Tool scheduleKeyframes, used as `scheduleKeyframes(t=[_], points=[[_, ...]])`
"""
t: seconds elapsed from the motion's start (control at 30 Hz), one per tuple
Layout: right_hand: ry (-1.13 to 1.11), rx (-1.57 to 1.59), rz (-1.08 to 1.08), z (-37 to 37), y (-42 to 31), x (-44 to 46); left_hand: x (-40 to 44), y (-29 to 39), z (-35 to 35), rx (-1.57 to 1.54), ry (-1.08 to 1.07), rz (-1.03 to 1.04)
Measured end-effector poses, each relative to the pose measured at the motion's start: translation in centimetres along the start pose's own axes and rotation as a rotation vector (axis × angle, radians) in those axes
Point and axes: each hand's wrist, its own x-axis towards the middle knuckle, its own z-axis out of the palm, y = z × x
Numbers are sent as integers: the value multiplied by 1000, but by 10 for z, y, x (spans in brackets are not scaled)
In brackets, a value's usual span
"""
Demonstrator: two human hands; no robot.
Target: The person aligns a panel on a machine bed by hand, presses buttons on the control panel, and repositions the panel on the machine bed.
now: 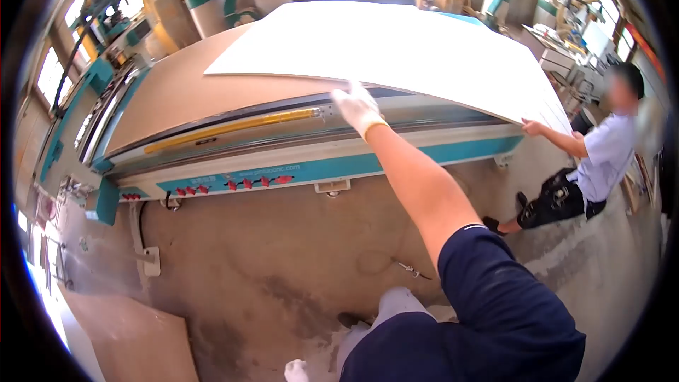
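Note:
My right arm reaches forward, and my right hand (359,110), in a white glove, is at the near edge of a large white board (396,42). Its thumb stands apart from the fingers, whose blurred tips meet the board's edge; no firm grip shows. The board lies askew over a brown sheet (177,88) on a long machine bed. At the board's near right corner, a co-worker's hand (534,128) holds the edge. My left hand (296,371), also gloved in white, hangs low at the bottom of the view, partly cut off, its fingers not clear.
The machine's teal and white side (339,164) carries several red fittings. A yellow bar (233,131) runs along its front. The co-worker (605,145) stands at the right. On the floor lie a thin hose with a metal end (407,267) and, lower left, a brown panel (134,336).

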Motion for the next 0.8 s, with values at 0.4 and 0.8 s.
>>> scheduleKeyframes(t=[0.4,0.8], points=[[268,39,-70,76,206,132,161,65,-56,128,-1,31],[-953,165,-526,323,-84,-31,311,314,-72,-117,110,-136]])
